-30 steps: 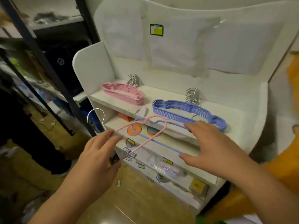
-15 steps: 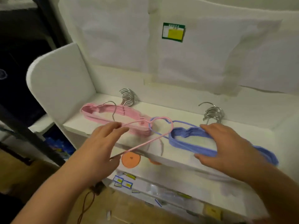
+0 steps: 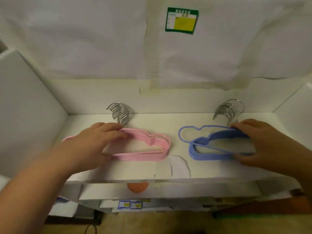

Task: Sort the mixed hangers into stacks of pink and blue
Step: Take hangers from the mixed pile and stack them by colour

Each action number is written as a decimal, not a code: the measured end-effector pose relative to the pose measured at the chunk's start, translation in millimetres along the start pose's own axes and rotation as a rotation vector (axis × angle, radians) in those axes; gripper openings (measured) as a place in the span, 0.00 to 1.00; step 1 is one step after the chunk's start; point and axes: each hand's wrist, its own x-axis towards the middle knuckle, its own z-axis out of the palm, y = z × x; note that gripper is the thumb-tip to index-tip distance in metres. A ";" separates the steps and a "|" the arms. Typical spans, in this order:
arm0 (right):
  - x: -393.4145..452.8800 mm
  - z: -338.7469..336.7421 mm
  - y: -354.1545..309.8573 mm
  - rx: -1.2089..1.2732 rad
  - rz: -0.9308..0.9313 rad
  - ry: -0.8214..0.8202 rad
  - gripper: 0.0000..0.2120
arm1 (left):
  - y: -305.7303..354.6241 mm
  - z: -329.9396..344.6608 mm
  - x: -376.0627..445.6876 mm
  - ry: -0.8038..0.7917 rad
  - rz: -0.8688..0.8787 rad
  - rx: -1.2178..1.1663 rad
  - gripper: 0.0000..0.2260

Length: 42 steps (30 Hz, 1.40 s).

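Two stacks lie side by side on the white shelf (image 3: 135, 171). The pink hangers (image 3: 148, 146) sit on the left, their metal hooks (image 3: 120, 114) pointing at the back wall. My left hand (image 3: 94, 142) grips this stack, fingers over its back bar and thumb at the front bar. The blue hangers (image 3: 202, 149) sit on the right, with hooks (image 3: 228, 110) also at the back. The topmost blue hanger (image 3: 184, 134) lies shifted back and left of the others. My right hand (image 3: 263, 144) holds the blue stack's right part between fingers and thumb.
A white side panel (image 3: 25, 107) walls the shelf on the left and another stands at the far right. A green and yellow label (image 3: 181, 21) is stuck to the back wall. An orange round sticker (image 3: 137, 187) and small tags (image 3: 130, 204) show on lower shelves.
The single pink hanger my left hand carried now lies on the pink stack. The loose blue hanger rests on the blue stack. Both hands came down onto the stacks, and the view moved closer.
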 end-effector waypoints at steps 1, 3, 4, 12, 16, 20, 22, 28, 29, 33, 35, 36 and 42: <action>-1.8 1.2 1.4 0.000 -0.010 0.006 0.39 | -1.1 1.8 2.0 -0.002 0.016 0.000 0.35; -4.5 4.3 2.4 -0.003 -0.028 0.033 0.39 | -0.7 1.4 4.0 0.006 0.047 0.005 0.34; -5.1 5.8 1.8 -0.007 -0.035 0.045 0.39 | -0.8 0.9 4.6 0.013 0.063 0.014 0.33; -11.1 11.2 1.1 0.021 -0.064 0.050 0.38 | 14.5 9.5 1.3 0.097 0.040 0.064 0.33; -15.8 4.7 15.7 0.009 -0.055 0.104 0.39 | 42.5 12.9 7.7 0.132 0.064 0.087 0.29; -18.4 0.7 41.4 -0.035 -0.045 0.080 0.40 | 77.5 19.1 21.2 0.151 0.094 0.047 0.26; -17.9 -0.2 53.0 -0.030 -0.055 0.063 0.39 | 92.8 22.9 27.3 0.158 0.091 0.021 0.25; -4.9 6.1 70.3 0.020 -0.179 0.025 0.39 | 128.6 26.9 38.8 0.205 0.013 0.019 0.25; -2.4 7.7 71.4 0.037 -0.199 0.028 0.39 | 133.5 27.0 39.9 0.210 -0.003 0.020 0.24; 4.4 11.1 69.9 0.054 -0.281 0.050 0.39 | 150.9 28.8 42.1 0.226 -0.076 0.032 0.26; 5.8 13.8 68.8 0.038 -0.289 0.055 0.38 | 162.2 29.2 42.0 0.230 -0.119 0.029 0.28; 6.3 15.2 68.8 0.023 -0.296 0.058 0.37 | 168.1 29.5 41.4 0.232 -0.137 0.030 0.28; 1.7 20.6 74.7 0.011 -0.324 0.068 0.40 | 201.3 34.5 31.8 0.228 -0.230 0.052 0.29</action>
